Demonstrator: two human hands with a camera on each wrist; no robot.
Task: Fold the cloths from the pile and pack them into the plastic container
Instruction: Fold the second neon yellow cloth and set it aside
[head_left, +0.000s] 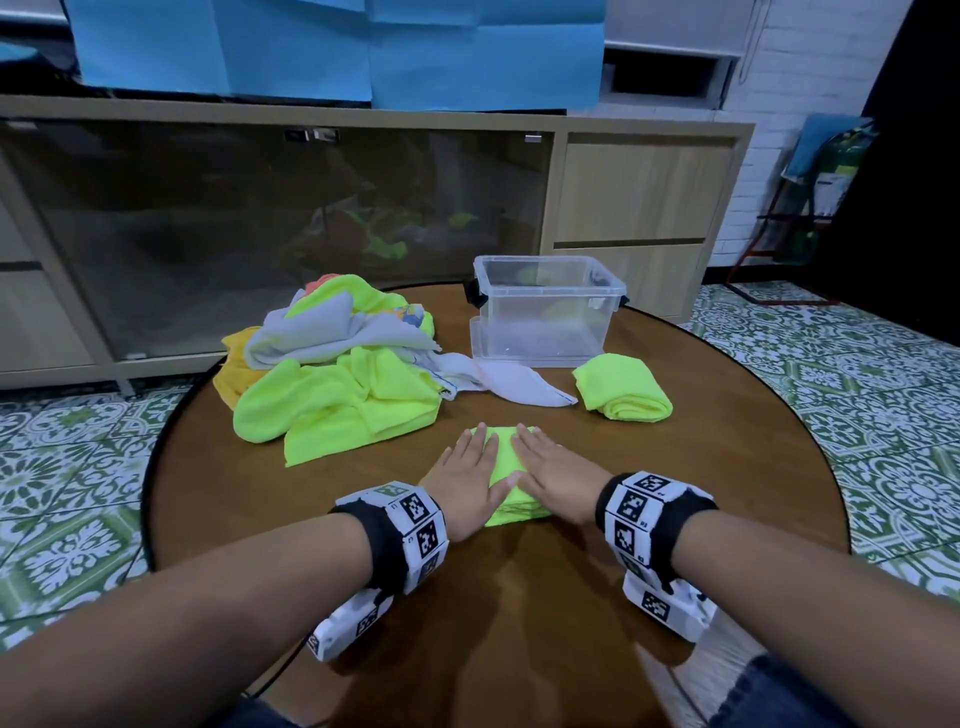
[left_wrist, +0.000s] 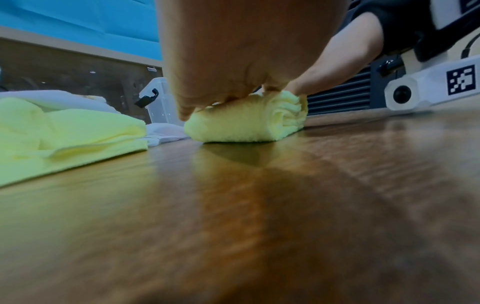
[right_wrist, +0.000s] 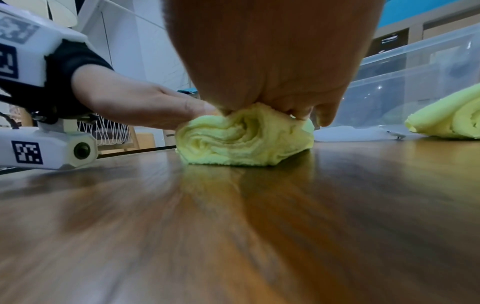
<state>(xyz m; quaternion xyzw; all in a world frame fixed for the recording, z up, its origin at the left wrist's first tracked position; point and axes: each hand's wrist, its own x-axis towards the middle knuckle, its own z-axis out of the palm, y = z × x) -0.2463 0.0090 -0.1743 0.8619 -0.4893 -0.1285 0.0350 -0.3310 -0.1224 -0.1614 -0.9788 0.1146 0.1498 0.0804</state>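
Your left hand (head_left: 467, 480) and right hand (head_left: 558, 475) lie flat, fingers straight, pressing a plush neon-yellow folded cloth (head_left: 503, 470) onto the glossy wooden table (head_left: 519, 597), well before the clear plastic container (head_left: 545, 312).

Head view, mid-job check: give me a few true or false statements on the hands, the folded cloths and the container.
1. Both hands press flat on a folded neon-yellow cloth on the round brown wooden table. True; left hand and right hand lie on it with straight fingers.
2. The clear plastic container has its lid on. False; it is open at the top.
3. A second folded neon-yellow cloth lies inside the container. False; it lies on the table in front of it.
4. The pile of unfolded cloths lies left of the container. True.
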